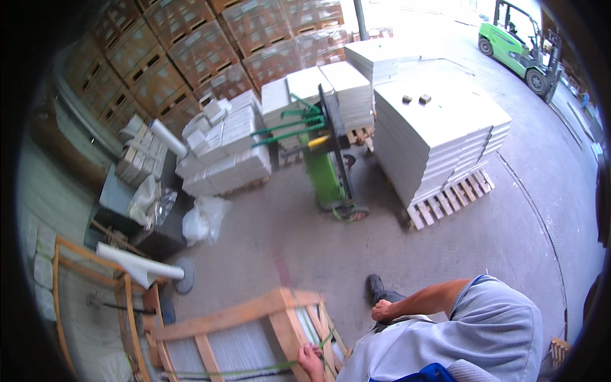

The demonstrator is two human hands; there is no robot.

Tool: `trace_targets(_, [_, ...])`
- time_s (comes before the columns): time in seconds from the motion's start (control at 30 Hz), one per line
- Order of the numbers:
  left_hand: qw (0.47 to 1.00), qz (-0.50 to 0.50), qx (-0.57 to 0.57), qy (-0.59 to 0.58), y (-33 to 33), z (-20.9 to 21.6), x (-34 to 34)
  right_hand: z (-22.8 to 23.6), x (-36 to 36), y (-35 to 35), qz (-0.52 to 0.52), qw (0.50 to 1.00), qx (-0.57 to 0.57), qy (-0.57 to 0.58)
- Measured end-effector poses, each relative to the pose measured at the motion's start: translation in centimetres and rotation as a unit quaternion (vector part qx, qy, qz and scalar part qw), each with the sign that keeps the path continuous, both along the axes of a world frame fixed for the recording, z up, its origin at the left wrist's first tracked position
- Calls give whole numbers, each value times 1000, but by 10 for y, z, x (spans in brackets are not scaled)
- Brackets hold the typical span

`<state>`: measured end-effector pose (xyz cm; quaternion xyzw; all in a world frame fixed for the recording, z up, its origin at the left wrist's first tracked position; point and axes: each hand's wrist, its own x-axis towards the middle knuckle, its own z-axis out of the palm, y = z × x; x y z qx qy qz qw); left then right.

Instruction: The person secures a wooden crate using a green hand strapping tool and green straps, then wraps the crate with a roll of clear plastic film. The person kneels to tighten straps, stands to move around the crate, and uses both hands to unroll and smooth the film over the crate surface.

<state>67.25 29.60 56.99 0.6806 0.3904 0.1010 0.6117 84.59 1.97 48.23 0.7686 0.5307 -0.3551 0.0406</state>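
Observation:
At the bottom, a wooden crate (284,325) with pale sheets (242,347) packed between its slats stands before me. A green strap (254,370) runs across it and up over its right end. My left hand (310,360) is at the crate's right end, its fingers closed on the strap. To the right of the crate, my right hand (382,311) is held in front of my body with its fingers curled in. It is apart from the crate, and I cannot make out what is in it. A dark shoe (374,285) shows just beyond it.
A green strapping cart (324,178) stands ahead. Behind it and to its right are pallets of white slabs (439,121). Left are white boxes (223,143), a plastic bag (205,219), a white roll (143,262) and wooden frames (59,280). A green forklift (519,48) stands far right.

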Motion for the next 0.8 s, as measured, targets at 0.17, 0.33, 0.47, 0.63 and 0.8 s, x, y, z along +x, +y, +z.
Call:
trace_targets(0.17, [994, -7, -71, 86, 11, -59, 75, -21, 115, -14, 5, 995, 80, -52])
trace_targets(0.33, [983, -39, -159, 82, 10, -56, 148, -31, 181, 9, -57, 996, 53, -37])
trace_targets(0.47, [975, -66, -184, 103, 39, -59, 244, -33, 240, 30, -133, 990, -24, 49])
trace_targets(0.63, [965, -163, -174, 111, 113, -73, 396, -28, 316, 79, -291, 948, -56, 114])
trace_targets(0.8, [961, -216, -136, 106, 205, -60, 531, -20, 391, 162, -299, 947, -29, 112])
